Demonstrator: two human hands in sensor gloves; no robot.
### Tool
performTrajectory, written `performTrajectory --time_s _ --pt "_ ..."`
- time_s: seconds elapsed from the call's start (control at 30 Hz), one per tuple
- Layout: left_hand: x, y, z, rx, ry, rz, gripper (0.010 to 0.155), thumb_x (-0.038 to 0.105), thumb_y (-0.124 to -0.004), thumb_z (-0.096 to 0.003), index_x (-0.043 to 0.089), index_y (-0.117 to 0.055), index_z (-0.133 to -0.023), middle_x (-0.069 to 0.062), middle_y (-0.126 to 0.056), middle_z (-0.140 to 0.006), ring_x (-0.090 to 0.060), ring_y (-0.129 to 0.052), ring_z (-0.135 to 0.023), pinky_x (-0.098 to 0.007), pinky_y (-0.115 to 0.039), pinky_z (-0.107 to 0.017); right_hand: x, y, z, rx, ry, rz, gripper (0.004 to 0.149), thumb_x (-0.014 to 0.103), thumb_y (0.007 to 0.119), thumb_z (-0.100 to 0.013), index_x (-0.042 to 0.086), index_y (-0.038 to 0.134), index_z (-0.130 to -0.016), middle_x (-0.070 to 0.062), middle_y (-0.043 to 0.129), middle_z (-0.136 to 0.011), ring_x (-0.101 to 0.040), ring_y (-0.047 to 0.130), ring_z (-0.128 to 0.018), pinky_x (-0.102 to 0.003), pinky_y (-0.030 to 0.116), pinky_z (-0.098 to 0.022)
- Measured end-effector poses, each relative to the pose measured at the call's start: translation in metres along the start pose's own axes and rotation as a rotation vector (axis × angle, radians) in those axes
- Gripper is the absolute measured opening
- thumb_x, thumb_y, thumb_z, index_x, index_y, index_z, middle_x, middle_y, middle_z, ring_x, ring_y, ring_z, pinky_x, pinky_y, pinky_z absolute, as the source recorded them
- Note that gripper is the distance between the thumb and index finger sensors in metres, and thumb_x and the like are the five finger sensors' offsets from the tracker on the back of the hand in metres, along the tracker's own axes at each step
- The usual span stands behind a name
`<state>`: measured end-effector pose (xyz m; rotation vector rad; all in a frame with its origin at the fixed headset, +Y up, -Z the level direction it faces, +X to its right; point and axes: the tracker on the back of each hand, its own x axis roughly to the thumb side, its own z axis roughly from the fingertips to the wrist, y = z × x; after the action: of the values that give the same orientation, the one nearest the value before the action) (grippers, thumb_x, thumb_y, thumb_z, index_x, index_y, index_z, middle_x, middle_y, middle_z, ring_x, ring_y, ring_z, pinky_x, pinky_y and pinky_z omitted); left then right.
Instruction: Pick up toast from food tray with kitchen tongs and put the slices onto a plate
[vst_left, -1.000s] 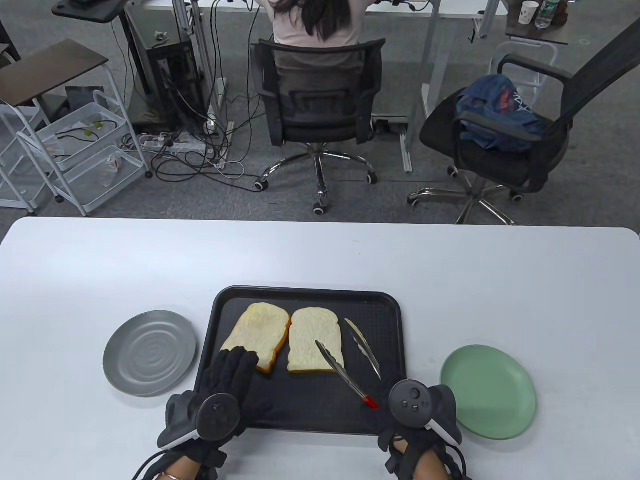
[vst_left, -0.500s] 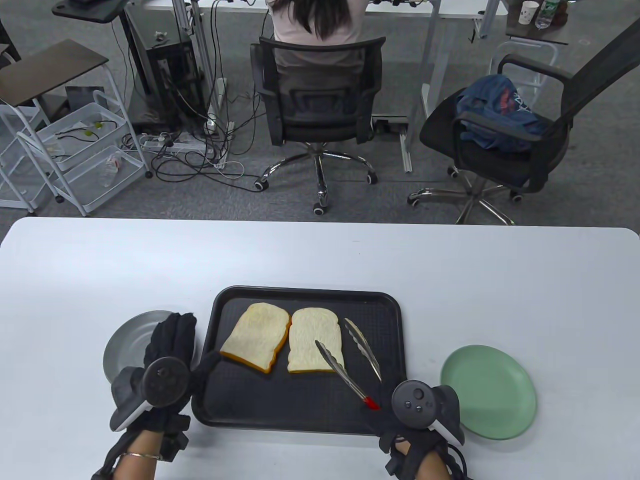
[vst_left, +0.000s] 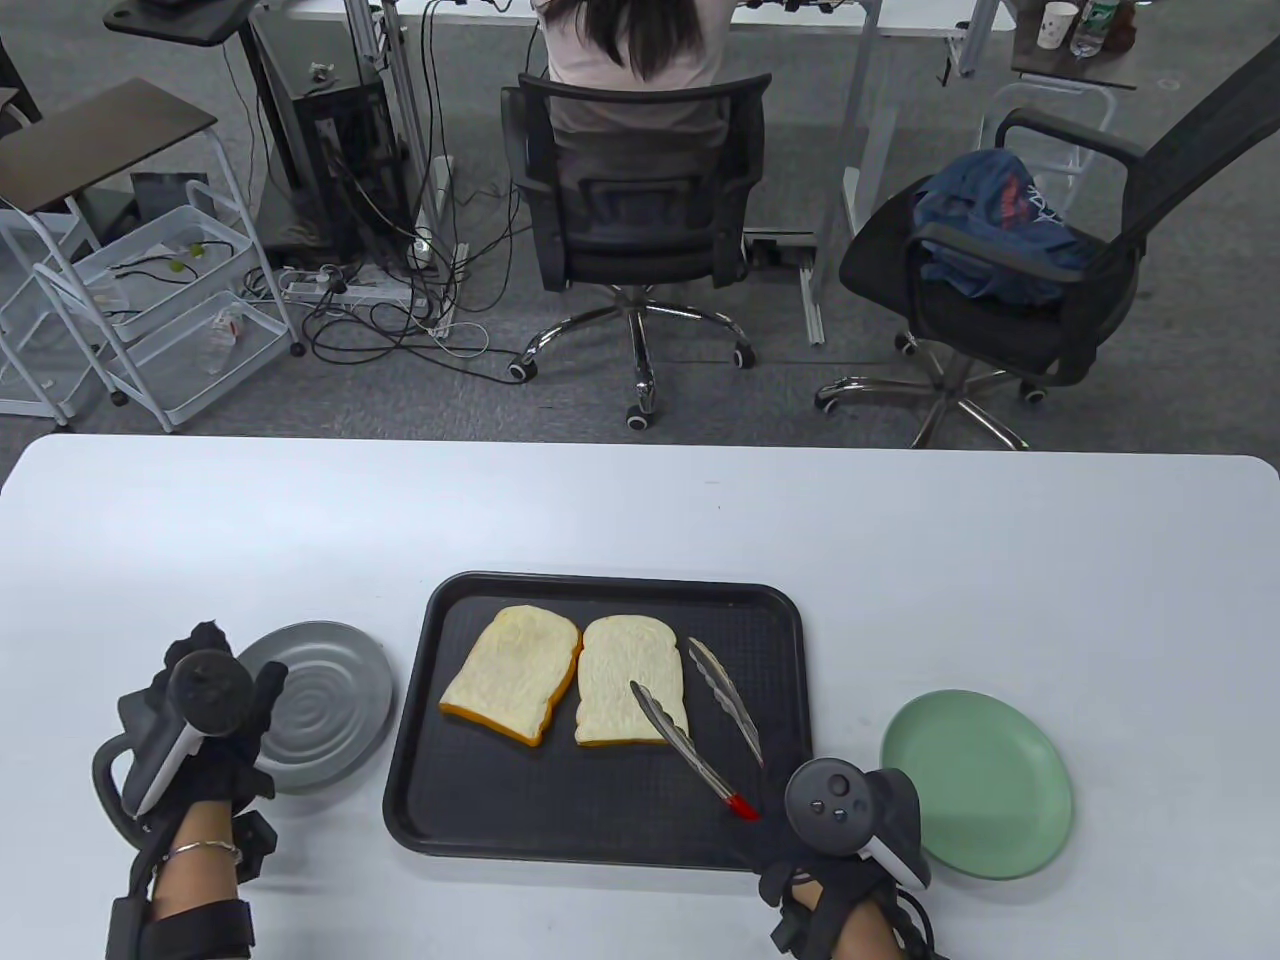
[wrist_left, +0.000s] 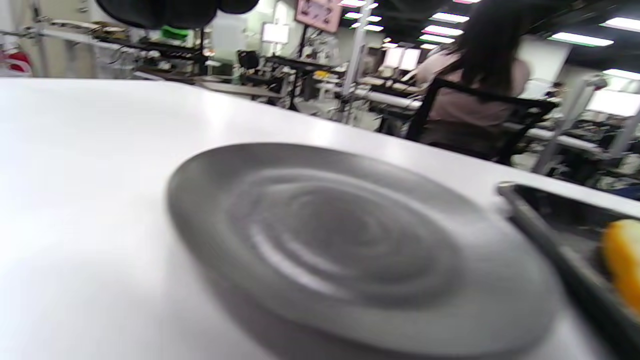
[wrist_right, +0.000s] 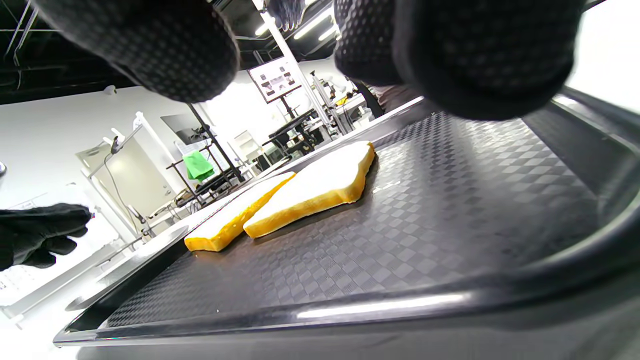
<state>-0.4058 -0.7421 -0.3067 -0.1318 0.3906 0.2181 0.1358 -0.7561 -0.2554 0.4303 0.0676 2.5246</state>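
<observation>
White table — grey carpet.

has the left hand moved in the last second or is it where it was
Yes. The left hand has swung left, off the black tray where it touched the left toast slice, across the grey plate to that plate's left edge.

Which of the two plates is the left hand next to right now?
The grey plate, left of the tray; the left hand sits at its left rim. The green plate lies on the tray's other side, by the right hand.
</observation>
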Motion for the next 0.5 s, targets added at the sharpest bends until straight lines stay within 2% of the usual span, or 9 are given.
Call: performTrajectory --time_s 0.27,0.5 --pt "-0.028 -0.018 -0.025 -0.145 0.169 -0.010 0.083 0.056 -0.053 -0.0707 -0.001 -0.024 -0.125 -0.036 -0.035 -0.123 -0.055 -0.060 -0.101 -0.052 -0.067 -0.075 -0.002 0.001 -0.001 0.020 0.011 -0.004 0.104 0.045 0.088 -0.032 -0.007 0.025 -0.096 -0.036 0.060 -0.080 -0.035 0.085 -0.043 -0.039 0.086 -0.020" --pt "-0.035 -0.039 -0.038 -0.276 0.300 -0.082 0.080 0.054 -0.055 -0.0709 -0.001 -0.032 -0.124 -0.033 -0.052 -0.116 -0.042 -0.074 -0.090 -0.040 -0.075 -0.067 -0.005 0.002 -0.003 0.035 0.024 -0.011 0.104 0.045 0.088 -0.032 -0.007 0.025 -0.096 -0.036 0.060 -0.080 -0.036 0.085 -0.043 -0.039 0.086 -0.020"
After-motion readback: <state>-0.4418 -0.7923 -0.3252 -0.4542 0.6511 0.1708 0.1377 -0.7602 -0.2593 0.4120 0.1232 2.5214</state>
